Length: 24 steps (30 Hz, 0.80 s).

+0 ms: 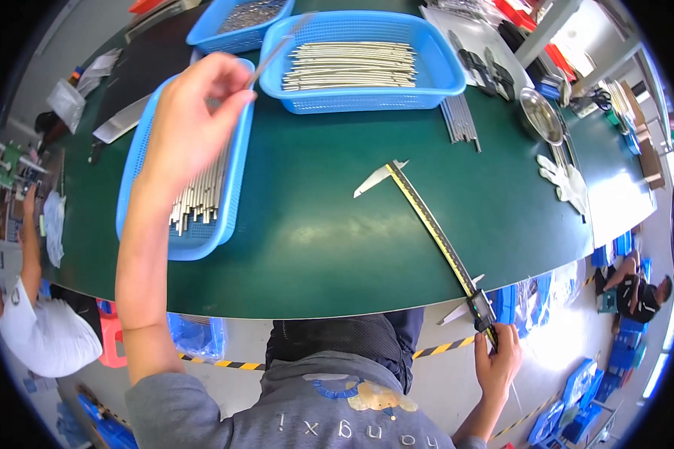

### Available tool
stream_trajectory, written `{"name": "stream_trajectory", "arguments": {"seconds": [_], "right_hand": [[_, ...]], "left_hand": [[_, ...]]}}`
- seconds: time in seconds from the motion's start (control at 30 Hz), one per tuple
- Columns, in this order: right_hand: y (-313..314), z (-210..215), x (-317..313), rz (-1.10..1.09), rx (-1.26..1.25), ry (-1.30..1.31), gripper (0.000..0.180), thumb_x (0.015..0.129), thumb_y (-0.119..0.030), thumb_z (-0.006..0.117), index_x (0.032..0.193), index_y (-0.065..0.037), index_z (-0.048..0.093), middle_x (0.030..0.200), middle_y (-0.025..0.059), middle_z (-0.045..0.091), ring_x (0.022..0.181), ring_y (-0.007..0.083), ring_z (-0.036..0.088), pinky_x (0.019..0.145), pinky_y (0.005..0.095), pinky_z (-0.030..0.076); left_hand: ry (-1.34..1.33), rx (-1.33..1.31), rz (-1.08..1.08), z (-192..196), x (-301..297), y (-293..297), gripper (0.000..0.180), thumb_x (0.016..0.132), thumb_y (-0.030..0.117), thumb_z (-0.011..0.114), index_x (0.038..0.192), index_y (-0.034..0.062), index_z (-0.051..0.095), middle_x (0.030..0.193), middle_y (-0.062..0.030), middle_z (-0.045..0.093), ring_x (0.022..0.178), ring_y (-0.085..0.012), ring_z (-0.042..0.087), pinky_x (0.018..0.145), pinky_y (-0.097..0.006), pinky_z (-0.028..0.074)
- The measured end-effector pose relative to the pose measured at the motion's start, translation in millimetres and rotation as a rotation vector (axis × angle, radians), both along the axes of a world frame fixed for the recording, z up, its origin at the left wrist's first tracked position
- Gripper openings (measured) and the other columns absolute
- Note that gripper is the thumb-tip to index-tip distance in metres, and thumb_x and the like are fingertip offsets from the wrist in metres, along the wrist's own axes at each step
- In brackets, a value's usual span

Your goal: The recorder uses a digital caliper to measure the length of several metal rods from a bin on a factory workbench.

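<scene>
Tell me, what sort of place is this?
Probably a factory or workshop for small metal parts: a blue basket of metal rods stands on a green table, the right hand holds a digital caliper, and yellow-and-black tape marks the floor.

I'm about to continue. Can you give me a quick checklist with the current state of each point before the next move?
1. Rod gripped in the left hand: ok, pinched at its near end.
2. Caliper held in the right hand: ok, at its display end.
3. Caliper jaws open: ok, spread wide.
4. Rod between the jaws: not ok, rod and caliper are well apart.
5. Display reading: cannot tell, too small.
6. Rod straight and undamaged: cannot tell, it looks blurred.
</scene>
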State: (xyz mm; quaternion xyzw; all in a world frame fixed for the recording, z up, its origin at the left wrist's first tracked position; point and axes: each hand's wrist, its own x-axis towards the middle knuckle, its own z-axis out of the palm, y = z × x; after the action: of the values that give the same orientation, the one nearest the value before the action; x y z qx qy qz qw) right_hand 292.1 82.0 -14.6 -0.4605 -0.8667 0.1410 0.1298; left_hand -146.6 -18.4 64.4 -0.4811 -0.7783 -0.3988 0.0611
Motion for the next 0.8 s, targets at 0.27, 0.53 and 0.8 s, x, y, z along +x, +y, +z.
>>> {"name": "stream_trajectory", "arguments": {"seconds": [0.27, 0.53, 0.8], "right_hand": [[-4, -6, 1, -0.054, 0.001, 0.123, 0.021, 0.071, -0.01, 0.068, 0.086, -0.002, 0.056, 0.066, 0.0085, 0.051, 0.05, 0.0198, 0.051, 0.045, 0.0295, 0.037], [-2, -7, 0, -0.056, 0.005, 0.165, 0.021, 0.07, -0.01, 0.069, 0.085, -0.001, 0.057, 0.066, 0.0091, 0.051, 0.05, 0.0199, 0.051, 0.045, 0.0288, 0.038], [-2, -6, -1, -0.059, -0.002, 0.157, 0.022, 0.07, -0.012, 0.07, 0.086, -0.001, 0.058, 0.065, 0.0082, 0.051, 0.048, 0.0196, 0.05, 0.045, 0.0284, 0.038]], "left_hand": [[0.687, 0.153, -0.887, -81, 150, 30, 0.018, 0.071, 0.015, 0.065, 0.087, 0.0081, 0.062, 0.086, -0.0033, 0.059, 0.081, -0.0181, 0.058, 0.072, -0.033, 0.054], [0.615, 0.197, -0.812, -118, 147, 41, 0.011, 0.073, 0.011, 0.065, 0.083, 0.007, 0.062, 0.086, -0.0038, 0.059, 0.082, -0.0198, 0.059, 0.073, -0.037, 0.054], [0.607, 0.137, -0.809, -117, 148, 40, 0.011, 0.073, 0.012, 0.065, 0.082, 0.0074, 0.063, 0.086, -0.0042, 0.06, 0.083, -0.0205, 0.059, 0.076, -0.038, 0.054]]}}
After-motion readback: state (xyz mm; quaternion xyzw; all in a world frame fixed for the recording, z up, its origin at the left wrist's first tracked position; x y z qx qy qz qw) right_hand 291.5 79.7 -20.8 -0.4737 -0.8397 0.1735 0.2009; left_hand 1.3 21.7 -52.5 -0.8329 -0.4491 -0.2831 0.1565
